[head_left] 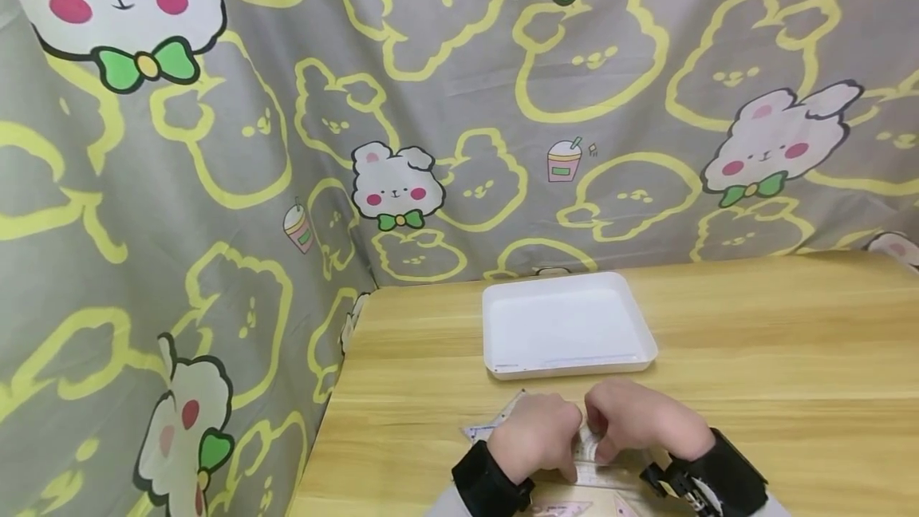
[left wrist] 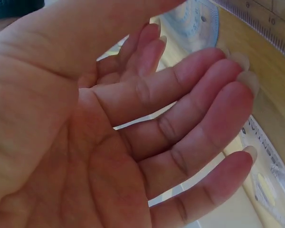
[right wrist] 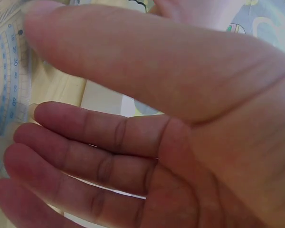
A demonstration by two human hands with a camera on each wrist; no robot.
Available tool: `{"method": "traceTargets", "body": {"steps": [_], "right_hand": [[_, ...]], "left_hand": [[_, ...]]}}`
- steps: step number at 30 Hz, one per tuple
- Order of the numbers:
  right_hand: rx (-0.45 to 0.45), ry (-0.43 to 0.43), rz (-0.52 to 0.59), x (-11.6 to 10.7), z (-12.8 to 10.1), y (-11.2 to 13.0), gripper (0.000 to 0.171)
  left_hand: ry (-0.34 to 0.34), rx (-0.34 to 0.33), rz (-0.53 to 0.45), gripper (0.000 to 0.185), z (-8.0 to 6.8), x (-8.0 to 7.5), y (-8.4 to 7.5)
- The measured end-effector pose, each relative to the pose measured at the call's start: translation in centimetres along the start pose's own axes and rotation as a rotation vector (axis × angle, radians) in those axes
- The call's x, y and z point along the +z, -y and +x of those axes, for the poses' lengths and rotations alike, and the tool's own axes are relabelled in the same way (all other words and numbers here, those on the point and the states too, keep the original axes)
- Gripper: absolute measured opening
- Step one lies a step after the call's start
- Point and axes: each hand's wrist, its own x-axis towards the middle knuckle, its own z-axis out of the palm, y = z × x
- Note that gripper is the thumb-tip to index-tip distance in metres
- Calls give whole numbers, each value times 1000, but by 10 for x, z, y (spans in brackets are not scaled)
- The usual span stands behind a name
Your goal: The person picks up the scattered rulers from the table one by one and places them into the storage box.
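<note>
Both hands lie close together, knuckles up, at the near edge of a wooden table [head_left: 790, 357]. Under them is a clear plastic drawing set [head_left: 498, 420]; one triangle corner sticks out to the left. My left hand [head_left: 538, 433] has loosely straight fingers [left wrist: 180, 109] whose tips reach a blue-marked protractor [left wrist: 192, 21] and a ruler [left wrist: 261, 23]. The fingers of my right hand [head_left: 639, 421] are stretched out as well [right wrist: 109, 118], and its thumb lies over the protractor [right wrist: 9, 71]. Neither hand visibly grips anything.
A shallow white tray [head_left: 570, 368] with nothing in it stands just beyond the hands. A grey curtain [head_left: 215, 182] printed with bunnies hangs behind and to the left of the table. More clear plastic pieces [head_left: 560, 507] peek out at the bottom edge.
</note>
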Motion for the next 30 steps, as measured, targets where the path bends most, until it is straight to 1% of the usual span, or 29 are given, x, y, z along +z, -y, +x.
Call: {"method": "traceTargets", "body": {"steps": [3,8,12,15,20,22,24,27,30], "right_hand": [[28,2,8,1,-1,0,32],[1,2,20,2,-3,0,31],[-7,-2,34,-1,-4,1,30],[-2,0,35,-4,-5,1,29],[-3,5,41,-8,-5,2,29],[4,9,46,-8,-5,3,29],[6,17,46,-7,-5,4,30],[11,28,40,-2,-5,6,33],[33,23,12,3,-3,8,37]], "left_hand": [[-1,26,-14,45,-1,1,1],[-3,84,-25,38,0,2,2],[9,95,-52,35,2,3,3],[40,102,-78,40,1,2,2],[77,140,-67,49,-1,2,-6],[83,135,-56,48,0,3,-8],[71,120,-60,48,0,3,-7],[37,93,-71,46,1,4,-2],[2,54,-93,44,4,3,5]]}}
